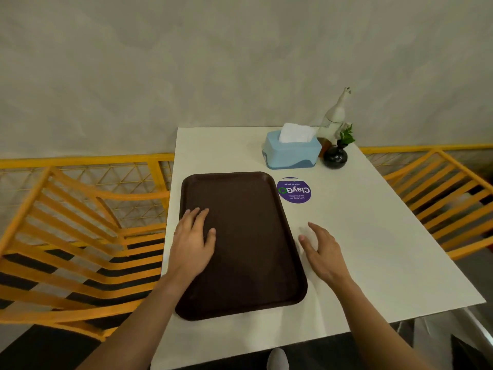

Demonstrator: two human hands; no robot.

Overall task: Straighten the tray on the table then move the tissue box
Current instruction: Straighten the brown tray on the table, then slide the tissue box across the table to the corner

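Note:
A dark brown tray (248,236) lies on the left half of the white table (360,236), its long side running away from me and roughly in line with the table's left edge. My left hand (193,239) rests flat on the tray's left part, fingers spread. Just off the tray's right rim, my right hand (321,249) hovers over the table with fingers apart, holding nothing. A light blue tissue box (292,152) with a white tissue sticking up stands at the far side of the table, beyond the tray.
A round purple sticker (294,190) sits on the table between tray and tissue box. A small black vase with green leaves (336,154) and a pale glass bottle (334,116) stand right of the box. Yellow slatted chairs (80,236) flank the table; a grey wall is behind.

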